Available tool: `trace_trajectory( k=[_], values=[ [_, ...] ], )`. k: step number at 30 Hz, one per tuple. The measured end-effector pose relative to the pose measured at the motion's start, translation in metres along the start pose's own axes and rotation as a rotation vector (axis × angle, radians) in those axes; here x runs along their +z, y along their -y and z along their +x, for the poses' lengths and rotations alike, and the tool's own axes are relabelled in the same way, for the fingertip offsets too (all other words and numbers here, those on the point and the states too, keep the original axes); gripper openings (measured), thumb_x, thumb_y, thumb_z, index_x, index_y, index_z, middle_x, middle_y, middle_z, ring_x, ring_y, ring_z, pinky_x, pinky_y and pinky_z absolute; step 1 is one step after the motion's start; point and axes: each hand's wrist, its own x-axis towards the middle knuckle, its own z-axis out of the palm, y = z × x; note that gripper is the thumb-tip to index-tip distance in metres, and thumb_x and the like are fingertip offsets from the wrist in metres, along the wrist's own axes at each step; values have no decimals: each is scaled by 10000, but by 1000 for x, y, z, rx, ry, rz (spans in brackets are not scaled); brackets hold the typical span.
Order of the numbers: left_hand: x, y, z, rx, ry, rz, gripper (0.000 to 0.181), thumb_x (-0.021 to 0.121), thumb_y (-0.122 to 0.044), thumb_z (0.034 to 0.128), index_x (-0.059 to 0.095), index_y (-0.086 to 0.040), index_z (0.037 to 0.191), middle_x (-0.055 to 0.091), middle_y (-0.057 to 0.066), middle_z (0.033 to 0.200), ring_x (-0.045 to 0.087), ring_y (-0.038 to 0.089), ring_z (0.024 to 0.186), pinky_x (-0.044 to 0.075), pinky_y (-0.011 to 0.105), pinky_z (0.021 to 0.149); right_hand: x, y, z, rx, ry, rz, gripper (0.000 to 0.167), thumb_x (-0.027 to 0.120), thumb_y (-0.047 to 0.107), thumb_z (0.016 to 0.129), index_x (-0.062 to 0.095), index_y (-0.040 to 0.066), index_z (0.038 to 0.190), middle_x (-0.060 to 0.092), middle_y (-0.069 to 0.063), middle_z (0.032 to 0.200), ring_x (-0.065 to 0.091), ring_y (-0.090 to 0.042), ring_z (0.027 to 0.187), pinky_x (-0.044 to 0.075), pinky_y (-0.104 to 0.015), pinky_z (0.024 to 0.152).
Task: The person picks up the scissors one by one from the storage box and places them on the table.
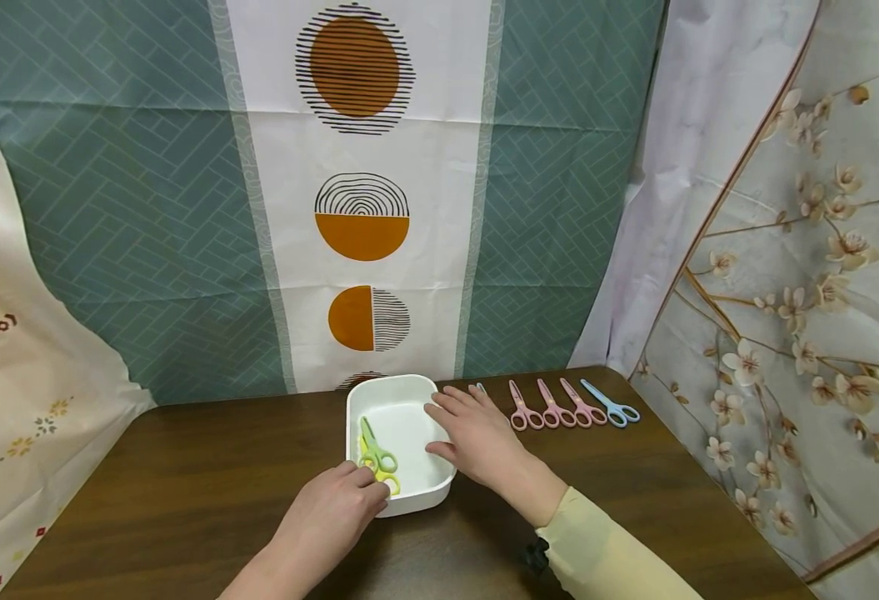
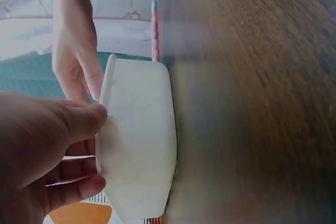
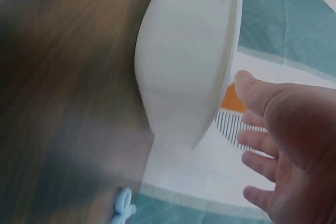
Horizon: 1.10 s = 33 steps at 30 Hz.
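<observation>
A white plastic tray [image 1: 413, 504] stands on the table. Inside it, green scissors [image 1: 370, 442] overlap yellow scissors [image 1: 390, 481] along the left side. My left hand [image 1: 340, 502] is at the tray's near left corner. In the left wrist view its thumb and fingers [image 2: 84, 190] are bent about the rim and grip it, some tips hidden behind the wall. Over the right rim hovers my right hand [image 1: 480, 437], fingers spread and holding nothing. The right wrist view shows its thumb close to the rim and the other fingers [image 3: 260, 163] loosely bent, apart from the tray.
Right of the tray lies a row of three pink scissors [image 1: 556, 410] and blue scissors [image 1: 613, 407] at its right end. Another blue tip [image 1: 481, 387] shows behind my right hand. A patterned curtain [image 1: 364, 250] hangs at the table's back edge.
</observation>
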Motion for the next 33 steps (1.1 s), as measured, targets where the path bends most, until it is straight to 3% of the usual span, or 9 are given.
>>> trace_trajectory(
  k=[9, 15, 23, 33],
  values=[
    [4, 2, -1, 13, -71, 9, 276, 945, -127, 803, 690, -230, 784, 624, -85, 776, 572, 191, 736, 506, 299, 628, 8, 28, 21, -173, 110, -12, 522, 786, 463, 1026, 711, 199, 1470, 704, 12, 1466, 617, -166, 1401, 420, -496, 1228],
    [6, 0, -2, 17, -96, 1, 269, 947, -137, 810, 694, -226, 791, 622, -82, 787, 572, 200, 742, 506, 303, 614, 18, 40, 29, -170, 188, 21, 514, 807, 452, 1014, 710, 245, 1474, 712, 76, 1444, 621, -105, 1382, 400, -452, 1245],
    [4, -1, -1, 6, -88, 8, 269, 941, -140, 811, 689, -218, 763, 632, -72, 804, 582, 198, 757, 514, 302, 614, 20, 47, 37, -185, 233, 54, 508, 819, 438, 1008, 707, 263, 1471, 720, 129, 1412, 616, -19, 1352, 431, -397, 1210],
    [8, 1, -2, 39, -116, 25, 258, 941, -140, 800, 691, -203, 805, 636, -67, 821, 593, 215, 770, 529, 318, 644, 27, 55, 48, -202, 260, 97, 425, 821, 381, 1012, 736, 259, 1410, 757, 103, 1309, 717, -97, 1109, 546, -290, 960]
  ],
)
